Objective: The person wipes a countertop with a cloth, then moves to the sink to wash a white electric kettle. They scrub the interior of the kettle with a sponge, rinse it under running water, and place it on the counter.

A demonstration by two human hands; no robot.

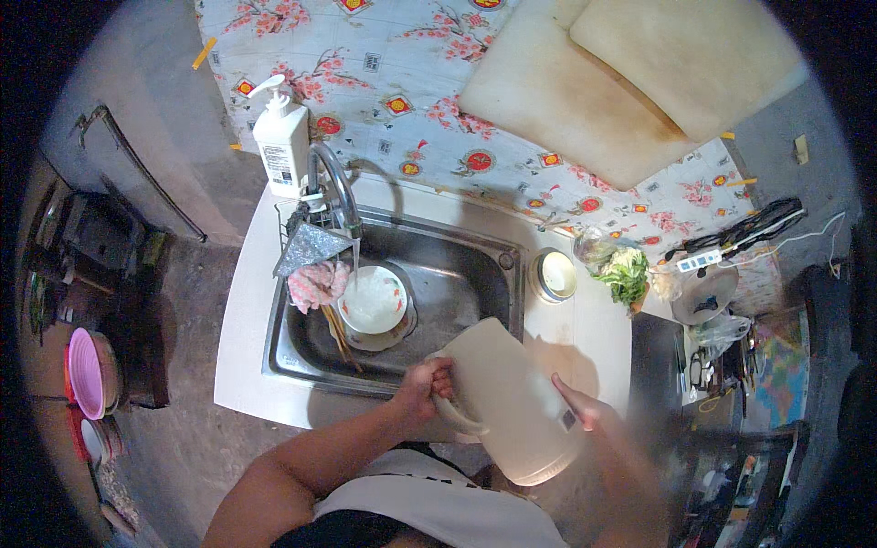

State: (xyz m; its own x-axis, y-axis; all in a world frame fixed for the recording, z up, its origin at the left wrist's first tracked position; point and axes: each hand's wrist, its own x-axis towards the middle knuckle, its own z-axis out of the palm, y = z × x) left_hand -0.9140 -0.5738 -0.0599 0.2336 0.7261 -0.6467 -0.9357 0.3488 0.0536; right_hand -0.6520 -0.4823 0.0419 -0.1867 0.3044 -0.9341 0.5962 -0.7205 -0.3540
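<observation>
A large beige jug (507,390) with a side handle is held tilted over the front edge of the sink. My left hand (426,389) grips its handle. Against the jug's opposite side lies my right hand (582,405), thumb raised and fingers partly hidden behind it. In the steel sink (452,288), a white bowl (373,299) with an orange pattern sits on other dishes. Water runs from the curved faucet (336,168) into this bowl. Wooden chopsticks (340,339) lean beside it, below a pink cloth (318,284).
A white pump bottle (282,147) stands behind the faucet, near a grey scouring cloth (312,250). Right of the sink are stacked bowls (556,275) and leafy cauliflower (625,274). Cutting boards (589,116) lean at the back. A power strip (699,260) is at right.
</observation>
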